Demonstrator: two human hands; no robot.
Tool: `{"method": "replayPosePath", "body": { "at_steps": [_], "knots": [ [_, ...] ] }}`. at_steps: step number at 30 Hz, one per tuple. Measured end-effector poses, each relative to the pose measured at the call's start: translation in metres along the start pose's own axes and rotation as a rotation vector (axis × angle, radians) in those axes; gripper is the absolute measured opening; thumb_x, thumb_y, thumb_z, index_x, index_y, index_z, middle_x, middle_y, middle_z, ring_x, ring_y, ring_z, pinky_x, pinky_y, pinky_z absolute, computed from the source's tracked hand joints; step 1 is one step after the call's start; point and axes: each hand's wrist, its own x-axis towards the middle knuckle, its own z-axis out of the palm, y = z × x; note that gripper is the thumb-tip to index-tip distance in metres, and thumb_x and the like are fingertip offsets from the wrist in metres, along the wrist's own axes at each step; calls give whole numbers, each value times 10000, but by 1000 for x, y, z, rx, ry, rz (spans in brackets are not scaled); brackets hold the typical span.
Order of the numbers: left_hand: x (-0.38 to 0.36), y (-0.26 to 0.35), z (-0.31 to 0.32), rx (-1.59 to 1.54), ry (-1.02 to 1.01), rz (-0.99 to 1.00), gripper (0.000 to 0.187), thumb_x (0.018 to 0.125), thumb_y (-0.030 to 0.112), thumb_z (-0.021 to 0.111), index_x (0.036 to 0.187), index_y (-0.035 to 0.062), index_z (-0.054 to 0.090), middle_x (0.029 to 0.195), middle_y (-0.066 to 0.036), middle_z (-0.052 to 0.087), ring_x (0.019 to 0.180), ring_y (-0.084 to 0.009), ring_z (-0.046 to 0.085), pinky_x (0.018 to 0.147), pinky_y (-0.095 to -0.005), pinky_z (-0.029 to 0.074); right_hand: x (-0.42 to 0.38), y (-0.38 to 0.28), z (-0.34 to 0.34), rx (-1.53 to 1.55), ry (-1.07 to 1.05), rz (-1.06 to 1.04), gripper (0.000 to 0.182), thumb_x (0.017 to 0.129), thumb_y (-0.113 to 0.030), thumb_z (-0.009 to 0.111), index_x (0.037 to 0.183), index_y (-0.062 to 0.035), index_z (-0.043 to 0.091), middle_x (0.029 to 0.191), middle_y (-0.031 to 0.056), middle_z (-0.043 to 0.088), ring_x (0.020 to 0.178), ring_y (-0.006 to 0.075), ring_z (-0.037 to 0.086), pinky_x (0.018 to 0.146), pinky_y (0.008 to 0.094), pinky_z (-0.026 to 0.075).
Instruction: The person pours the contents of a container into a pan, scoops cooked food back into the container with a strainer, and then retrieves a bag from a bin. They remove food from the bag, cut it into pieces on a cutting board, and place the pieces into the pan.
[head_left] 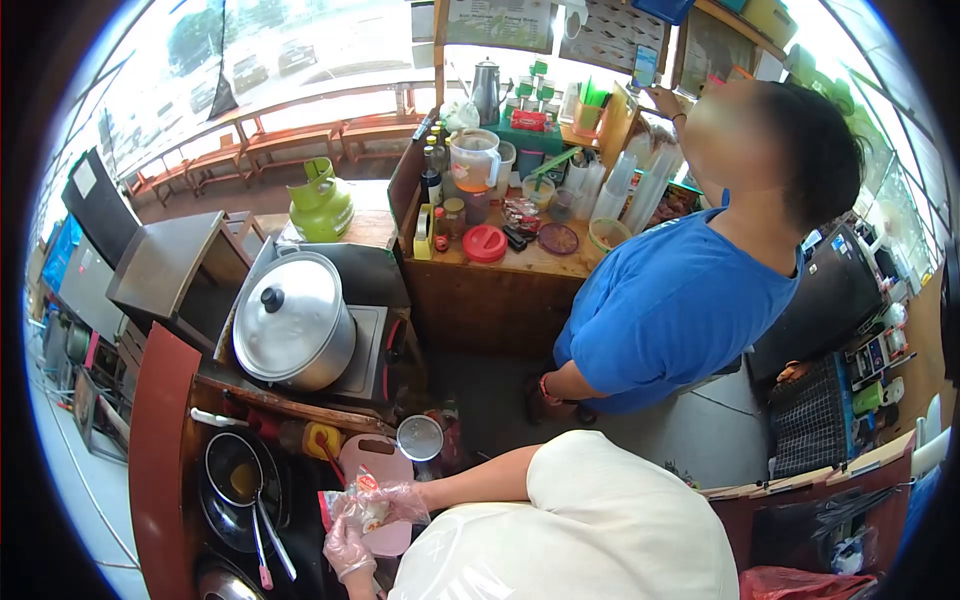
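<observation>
At the lower left of the view, both my hands wear clear plastic gloves and meet at a small plastic packet (367, 484) with red and white print. My left hand (349, 548) is closed on the packet's lower side. My right hand (398, 503) reaches in from the right, its fingers closed round the packet. Beneath them lies a pink cutting board (376, 455). To the left, a dark pan (234, 468) holds a little yellowish liquid, with two long-handled utensils (268, 540) leaning in it.
A large lidded pot (290, 318) stands on a stove beyond the pan. Behind it is a green gas cylinder (321, 205). A person in a blue shirt (680, 300) stands at a wooden counter (480, 330) crowded with jars, cups and a jug. A metal strainer (420, 438) is near the board.
</observation>
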Motion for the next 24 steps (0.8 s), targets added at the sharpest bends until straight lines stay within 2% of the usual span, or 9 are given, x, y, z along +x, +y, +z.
{"method": "replayPosePath", "body": {
  "at_steps": [2, 6, 8, 12, 14, 18, 20, 24],
  "knots": [
    [-2, 1, -2, -116, 0, 105, 284, 758, -13, 617, 1023, -38, 714, 895, -243, 693, 827, -356, 685, 777, -412, 530, -10, -4, 6, -17, -3, -11, 531, 924, -330, 675, 1367, -110, 481, 1328, 98, 576, 1223, 272, 563, 1061, 451, 449],
    [-1, 33, 0, -114, -12, 145, 281, 780, 16, 641, 1047, 5, 730, 826, -230, 694, 772, -328, 699, 724, -407, 525, -22, -3, 2, -33, -29, -43, 554, 928, -367, 663, 1380, -115, 463, 1336, 99, 568, 1228, 253, 562, 1067, 436, 447],
    [2, 26, 9, 31, -21, 224, 316, 759, -29, 617, 1052, 0, 731, 816, -228, 693, 730, -365, 679, 691, -418, 531, -27, -3, -2, -22, -21, -45, 563, 928, -379, 659, 1382, -116, 458, 1338, 98, 567, 1230, 249, 562, 1071, 431, 444],
    [9, 35, 25, 5, 59, 289, 323, 757, -18, 631, 1056, 34, 740, 786, -229, 682, 701, -377, 672, 641, -430, 523, -35, -8, -5, 32, -20, -31, 570, 927, -388, 657, 1384, -114, 452, 1344, 99, 563, 1230, 246, 566, 1080, 422, 439],
    [12, 44, 23, 140, 7, 287, 314, 782, 16, 637, 1072, 70, 743, 780, -232, 676, 681, -384, 671, 609, -438, 517, -36, -9, -10, 28, -3, -41, 567, 929, -389, 653, 1382, -112, 453, 1343, 102, 564, 1226, 247, 569, 1077, 422, 443],
    [20, 54, 27, 55, -32, 340, 306, 815, 53, 641, 1101, 104, 738, 784, -232, 676, 682, -386, 671, 609, -446, 516, -32, -10, -23, 15, 26, -55, 556, 937, -383, 642, 1381, -107, 454, 1338, 108, 568, 1221, 253, 574, 1068, 428, 453],
    [21, 54, 27, 98, -128, 340, 306, 865, 117, 631, 1158, 124, 714, 797, -232, 677, 703, -388, 677, 618, -456, 518, -32, -10, -28, 23, 42, -64, 556, 935, -376, 644, 1381, -104, 454, 1336, 108, 571, 1219, 256, 575, 1063, 435, 456],
    [20, 44, 36, 37, -154, 322, 313, 889, 184, 623, 1190, 138, 697, 807, -237, 675, 732, -403, 677, 624, -469, 516, -35, -14, -30, 22, 75, -67, 563, 919, -358, 662, 1383, -113, 456, 1335, 103, 571, 1225, 262, 571, 1059, 461, 454]
  ]
}}
